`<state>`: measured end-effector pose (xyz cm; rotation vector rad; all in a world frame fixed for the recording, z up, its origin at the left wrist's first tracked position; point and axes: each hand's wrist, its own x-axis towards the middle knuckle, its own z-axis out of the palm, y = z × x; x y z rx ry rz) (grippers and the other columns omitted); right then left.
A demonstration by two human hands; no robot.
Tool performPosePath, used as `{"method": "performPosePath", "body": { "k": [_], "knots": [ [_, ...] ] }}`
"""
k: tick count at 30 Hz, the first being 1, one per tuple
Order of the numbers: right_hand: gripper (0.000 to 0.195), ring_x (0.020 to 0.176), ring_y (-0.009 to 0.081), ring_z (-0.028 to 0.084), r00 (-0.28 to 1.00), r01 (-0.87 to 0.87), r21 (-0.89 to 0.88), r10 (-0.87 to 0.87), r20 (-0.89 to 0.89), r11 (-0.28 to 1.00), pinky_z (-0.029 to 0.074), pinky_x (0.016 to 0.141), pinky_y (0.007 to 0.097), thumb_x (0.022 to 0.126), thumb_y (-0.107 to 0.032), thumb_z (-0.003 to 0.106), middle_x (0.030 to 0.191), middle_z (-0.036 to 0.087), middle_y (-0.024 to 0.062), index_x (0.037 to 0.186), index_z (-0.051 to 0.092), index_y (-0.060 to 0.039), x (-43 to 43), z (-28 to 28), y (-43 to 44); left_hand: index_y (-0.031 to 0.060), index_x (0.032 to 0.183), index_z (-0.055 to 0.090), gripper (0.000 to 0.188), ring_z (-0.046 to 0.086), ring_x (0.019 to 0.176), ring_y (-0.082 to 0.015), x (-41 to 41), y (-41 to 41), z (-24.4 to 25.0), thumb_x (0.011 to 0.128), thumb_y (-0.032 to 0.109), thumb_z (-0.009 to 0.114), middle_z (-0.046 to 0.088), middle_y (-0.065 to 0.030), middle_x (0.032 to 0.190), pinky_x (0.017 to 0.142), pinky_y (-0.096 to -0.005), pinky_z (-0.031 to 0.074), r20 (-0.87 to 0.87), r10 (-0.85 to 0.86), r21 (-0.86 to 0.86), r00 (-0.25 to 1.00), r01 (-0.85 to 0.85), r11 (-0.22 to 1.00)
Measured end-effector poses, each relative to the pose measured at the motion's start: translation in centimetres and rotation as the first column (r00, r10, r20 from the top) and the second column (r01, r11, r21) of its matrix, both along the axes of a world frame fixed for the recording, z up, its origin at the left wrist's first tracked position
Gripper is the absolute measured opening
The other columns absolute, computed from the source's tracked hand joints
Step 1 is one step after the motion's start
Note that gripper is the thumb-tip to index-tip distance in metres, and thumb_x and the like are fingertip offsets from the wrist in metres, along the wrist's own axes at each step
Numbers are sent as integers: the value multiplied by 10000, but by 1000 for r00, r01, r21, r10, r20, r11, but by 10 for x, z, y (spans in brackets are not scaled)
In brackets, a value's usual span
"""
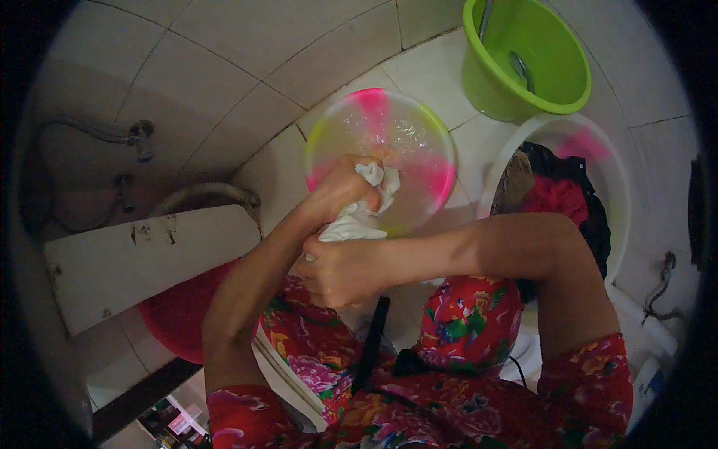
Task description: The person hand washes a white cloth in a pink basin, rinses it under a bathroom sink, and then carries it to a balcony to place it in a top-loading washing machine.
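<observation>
A twisted white wet cloth (352, 224) stretches between both fists, over the near side of a pink, yellow and white plastic basin (439, 196). My left hand (346, 188) grips the far part of the cloth, and a crumpled end sticks out past the thumb. Nearer to my body, my right hand (345, 272) is closed around the other part, its fingers curled under. Water with a glinting, rippled surface fills part of the basin. What lies inside each fist is hidden.
A green bucket (477, 84) with a shower head (521, 70) inside stands at the far right. Below it, a white tub (620, 207) holds dark and red clothes (555, 199). Leftward are a pale board (151, 264), a red basin (179, 314) and a wall valve (141, 140).
</observation>
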<state>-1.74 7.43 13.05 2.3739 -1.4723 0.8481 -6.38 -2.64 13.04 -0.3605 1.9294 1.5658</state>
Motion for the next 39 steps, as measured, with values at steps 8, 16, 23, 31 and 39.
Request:
{"method": "performPosePath", "body": {
  "k": [8, 16, 23, 31, 39],
  "knots": [
    [106, 690, 220, 585, 981, -182, 159, 190, -37, 970, 447, 629, 404, 493, -221, 624, 609, 592, 7, 565, 643, -146, 9, -52, -25, 1, 737, 612, 347, 545, 651, -169, 2, 13, -5, 394, -55, 599, 576, -54, 681, 570, -322, 436, -115, -169, -302, 979, 128, 945],
    [147, 697, 259, 598, 960, -205, 513, 273, -59, 833, 466, 610, 421, 526, -128, 621, 715, 622, 84, 662, 648, -77, 7, -88, -36, 26, 725, 627, 286, 550, 599, -160, 5, 25, -24, 454, -52, 577, 563, -66, 610, 477, -315, 421, -252, -66, -241, 965, 4, 971],
    [119, 727, 288, 576, 948, -81, 455, 210, -239, 887, 444, 604, 445, 582, -148, 633, 744, 591, 51, 687, 604, -99, -17, -75, -11, 36, 801, 608, 322, 585, 699, -197, 2, 25, -19, 500, -70, 574, 585, -79, 758, 566, -329, 463, -306, 89, -134, 948, -135, 982],
    [285, 785, 190, 575, -340, 459, 258, -101, 935, 850, 474, 694, 318, 623, -67, 654, 810, 575, 60, 888, 549, -45, -124, 55, 59, 84, 1191, 464, 425, 544, 1006, -221, 19, -29, 20, 790, 184, 563, 540, -94, 1121, 829, -344, 460, 81, 739, 668, 668, -587, 457],
    [414, 882, 190, 548, -414, 467, 156, 59, 908, 870, 472, 760, 336, 693, -35, 631, 986, 545, 73, 1076, 474, -40, -127, 112, 65, 85, 1274, 391, 416, 484, 1124, -245, 37, -26, 22, 908, 275, 443, 482, -100, 1239, 965, -384, 380, -759, 337, 196, 556, -299, 934]
  ]
}}
